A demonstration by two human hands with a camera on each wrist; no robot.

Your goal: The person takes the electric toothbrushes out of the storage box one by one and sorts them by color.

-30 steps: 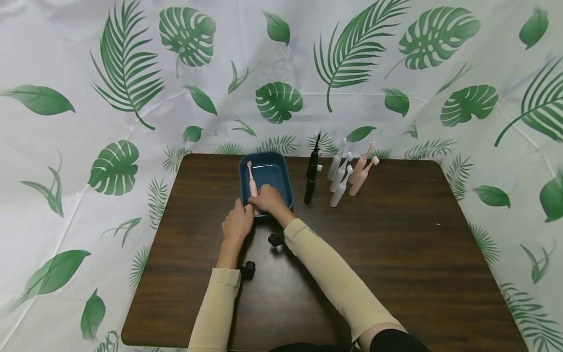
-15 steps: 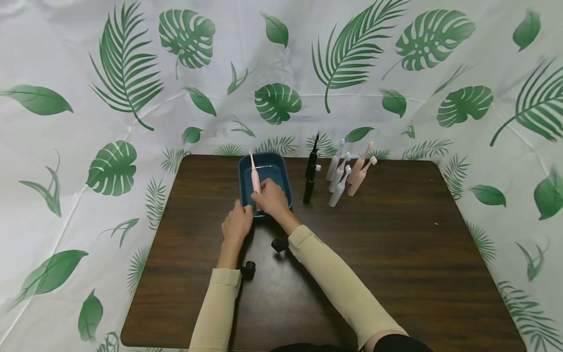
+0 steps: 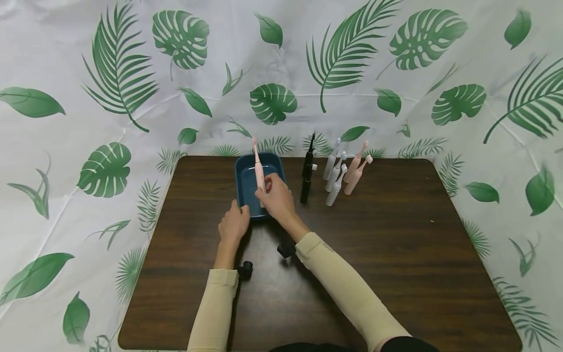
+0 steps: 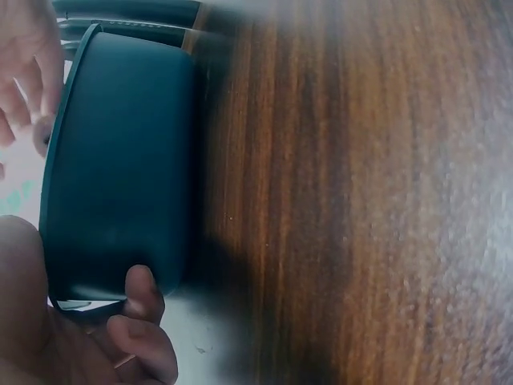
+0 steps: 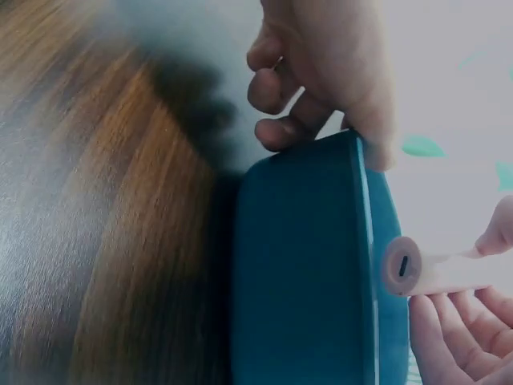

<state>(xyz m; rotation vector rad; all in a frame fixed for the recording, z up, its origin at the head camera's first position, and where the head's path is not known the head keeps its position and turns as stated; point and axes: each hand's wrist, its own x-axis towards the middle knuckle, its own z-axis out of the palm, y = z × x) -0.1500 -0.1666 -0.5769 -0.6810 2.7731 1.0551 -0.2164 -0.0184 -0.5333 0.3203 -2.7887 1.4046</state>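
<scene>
My right hand (image 3: 278,198) pinches a pink electric toothbrush (image 3: 259,172) by its handle, brush head up, above a dark blue rectangular basin (image 3: 238,178). In the right wrist view the handle's flat base (image 5: 402,266) shows a dark slot and sits just past the basin's rim. My left hand (image 3: 234,226) grips the basin's near left corner. Its thumb is over the rim and its fingers are curled against the outside of the wall (image 4: 120,160), as the left wrist view shows.
Right of the basin, electric toothbrushes stand upright in groups: black ones (image 3: 306,183), white ones (image 3: 333,193) and two pink ones (image 3: 354,181). All are on a dark wooden table (image 3: 374,274). A leaf-printed white cloth (image 3: 237,44) hangs behind the table.
The right hand has lifted the pink toothbrush from inside the basin, moving it up and slightly to the right, more upright. The left hand stays at the basin's corner.
</scene>
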